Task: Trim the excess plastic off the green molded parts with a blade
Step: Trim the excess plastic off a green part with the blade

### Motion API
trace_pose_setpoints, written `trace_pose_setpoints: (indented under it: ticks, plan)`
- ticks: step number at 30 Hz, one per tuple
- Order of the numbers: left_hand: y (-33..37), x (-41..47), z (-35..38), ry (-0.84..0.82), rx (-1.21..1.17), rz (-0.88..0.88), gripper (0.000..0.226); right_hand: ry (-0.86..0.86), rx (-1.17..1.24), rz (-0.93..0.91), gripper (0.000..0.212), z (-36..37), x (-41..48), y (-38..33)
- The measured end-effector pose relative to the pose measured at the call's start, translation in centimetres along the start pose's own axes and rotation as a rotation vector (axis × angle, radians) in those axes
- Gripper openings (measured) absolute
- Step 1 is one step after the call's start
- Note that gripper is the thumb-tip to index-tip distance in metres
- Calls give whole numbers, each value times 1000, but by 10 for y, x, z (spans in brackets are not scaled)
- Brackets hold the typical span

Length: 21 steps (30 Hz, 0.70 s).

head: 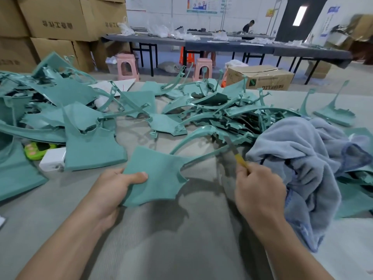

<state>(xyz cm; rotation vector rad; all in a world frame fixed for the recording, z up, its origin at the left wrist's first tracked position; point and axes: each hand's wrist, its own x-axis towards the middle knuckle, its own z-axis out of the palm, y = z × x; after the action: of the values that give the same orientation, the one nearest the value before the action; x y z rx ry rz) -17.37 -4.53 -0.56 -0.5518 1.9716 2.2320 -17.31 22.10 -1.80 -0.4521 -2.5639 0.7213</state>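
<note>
While left grip pinches one green part, right grip clasps one blade.

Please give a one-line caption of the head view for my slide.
Left hand grips a green molded part while right hand holds a yellow-handled blade at its curved arm.

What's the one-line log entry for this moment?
step: trimming | left hand: grips green molded part | right hand: holds yellow-handled blade at part's thin curved strip | blue-grey towel: right of hands
</note>
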Motion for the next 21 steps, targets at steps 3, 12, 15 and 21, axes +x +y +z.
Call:
trace_pose_setpoints:
  ticks: [3, 12, 15, 21]
  plan:
    - [1, -1, 3, 25, 10, 4, 12, 18, 28, -121, 41, -1, -3, -1]
    - [0, -3, 2, 28, 29, 43, 15, 76, -21, -40, 46, -4, 11, 5]
    - [-4, -1, 6, 33, 88, 68, 15, -62, 148, -219, 43, 2, -4, 2]
    - [-5, 0, 2, -5, 53, 100, 20, -78, 79, -177, 45, 11, -1, 0]
